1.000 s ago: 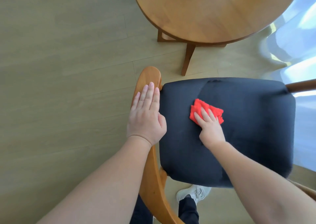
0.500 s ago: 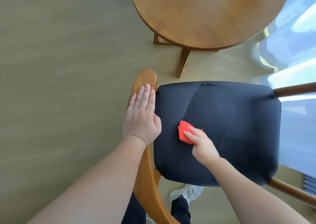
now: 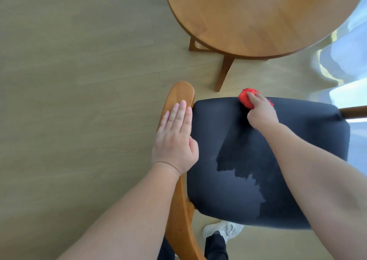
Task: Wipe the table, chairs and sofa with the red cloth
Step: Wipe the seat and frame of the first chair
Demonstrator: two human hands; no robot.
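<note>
A person leans over a wooden chair with a soft black seat cushion (image 3: 268,160). The right hand (image 3: 261,112) is curled over a small bright red cloth (image 3: 245,99) and presses it down on the far edge of the cushion, on the side nearest the table. The fingers cover most of the cloth, so only a red lump shows in front of them and a tiny red bit peeks out on the other side of the hand.

The left hand (image 3: 175,136) lies flat on the curved light brown wooden chair back (image 3: 179,200). Its fingers are straight and held close together, and it holds nothing. The thumb rests right beside the edge of the cushion.

A darker patch (image 3: 238,160) runs across the middle of the cushion, from near the cloth down toward the person.

The round light brown wooden worktop (image 3: 258,15) stands just past the chair, and one of its wooden legs (image 3: 223,73) reaches down to the pale wood floor (image 3: 79,81). A thin brown wooden chair rail (image 3: 354,111) sticks out on the right side of the cushion. Below the seat you can see a white shoe (image 3: 222,231) and dark trouser legs (image 3: 215,247).
</note>
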